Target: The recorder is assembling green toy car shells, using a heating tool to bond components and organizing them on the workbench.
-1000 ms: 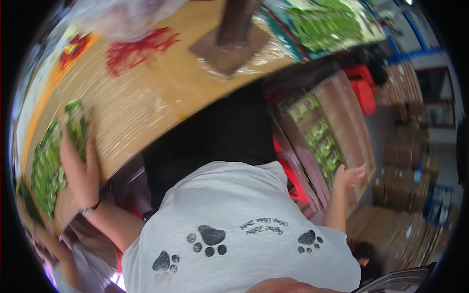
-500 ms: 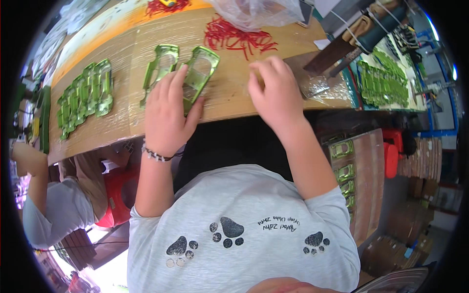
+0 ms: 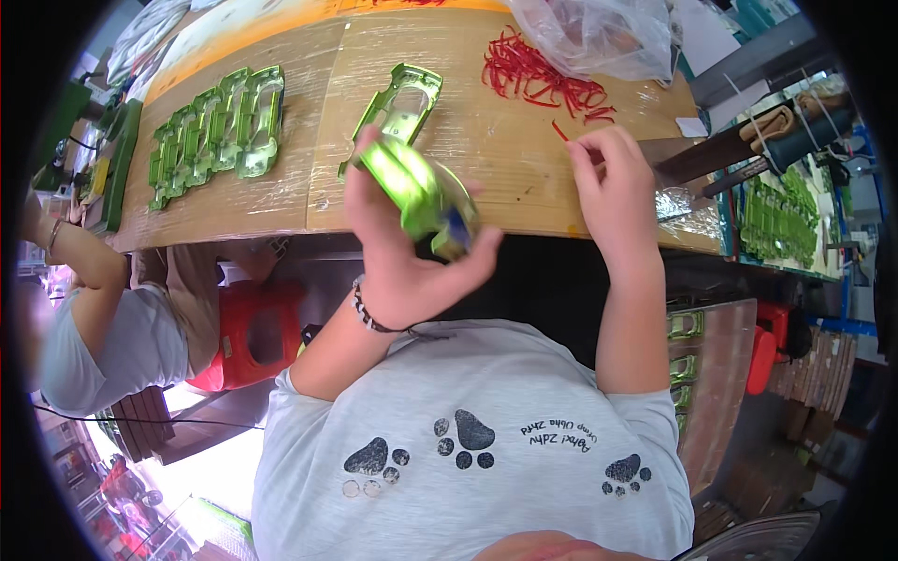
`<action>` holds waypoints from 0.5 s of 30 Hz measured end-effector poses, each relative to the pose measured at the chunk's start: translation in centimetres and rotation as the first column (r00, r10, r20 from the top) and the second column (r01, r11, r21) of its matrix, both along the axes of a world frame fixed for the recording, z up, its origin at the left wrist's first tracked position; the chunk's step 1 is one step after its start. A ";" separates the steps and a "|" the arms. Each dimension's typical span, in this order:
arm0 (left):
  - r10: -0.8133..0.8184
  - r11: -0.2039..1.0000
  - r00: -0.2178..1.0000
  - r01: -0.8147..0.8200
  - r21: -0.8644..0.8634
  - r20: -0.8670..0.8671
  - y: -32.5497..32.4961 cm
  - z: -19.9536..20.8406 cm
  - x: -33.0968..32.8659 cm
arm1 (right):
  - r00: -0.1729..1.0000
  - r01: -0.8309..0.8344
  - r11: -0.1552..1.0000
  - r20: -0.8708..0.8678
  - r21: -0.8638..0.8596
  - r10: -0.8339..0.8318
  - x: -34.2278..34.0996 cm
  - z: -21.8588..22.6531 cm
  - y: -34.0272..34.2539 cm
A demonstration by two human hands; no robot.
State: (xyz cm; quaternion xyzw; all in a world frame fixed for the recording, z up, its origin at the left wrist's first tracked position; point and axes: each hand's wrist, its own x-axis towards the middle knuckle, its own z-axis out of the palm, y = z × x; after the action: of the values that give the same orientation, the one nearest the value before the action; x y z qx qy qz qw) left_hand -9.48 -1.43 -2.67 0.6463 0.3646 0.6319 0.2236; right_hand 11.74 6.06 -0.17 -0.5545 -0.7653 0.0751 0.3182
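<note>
My left hand is raised off the table's near edge, its fingers wrapped round a shiny green car-shaped shell. The shell is tilted and blurred by motion, with its inner side partly hidden. Between the fingertips of my right hand, a thin red strip is pinched and sticks out to the upper left. Beyond my left hand, another green shell lies on the table. A loose heap of red strips lies farther back, beyond my right hand.
Several green shells stand in a row on the film-covered table. A clear plastic bag lies at the back. Tools with dark handles hang at the right, near more green shells. A co-worker's arm is at far left.
My left hand has lifted one green shell off the table and turned it. A red strip now shows in my right fingertips. The whole view has shifted, with the table contents lying farther right.
</note>
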 end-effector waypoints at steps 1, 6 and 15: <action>-0.084 0.996 0.989 0.085 0.005 -0.120 -0.1 0.6 -0.1 | 0.963 -0.064 0.998 -0.262 -0.006 0.060 -0.2 0.3 -1.0; -0.285 0.948 0.941 0.305 0.094 -0.181 0.2 0.5 1.5 | 0.587 -0.269 0.934 -0.728 0.237 0.354 0.3 2.1 -6.3; -0.163 0.941 0.853 0.285 0.180 -0.496 0.5 2.5 3.3 | 0.866 -0.330 0.887 -0.270 0.324 0.421 2.4 5.2 -10.1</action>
State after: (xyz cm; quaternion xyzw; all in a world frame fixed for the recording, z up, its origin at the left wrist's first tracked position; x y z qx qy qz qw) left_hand -6.22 -0.92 -0.20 0.8422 0.2480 0.4641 0.1179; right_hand 14.19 -4.05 5.01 -0.3248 -0.7972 0.1248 0.4934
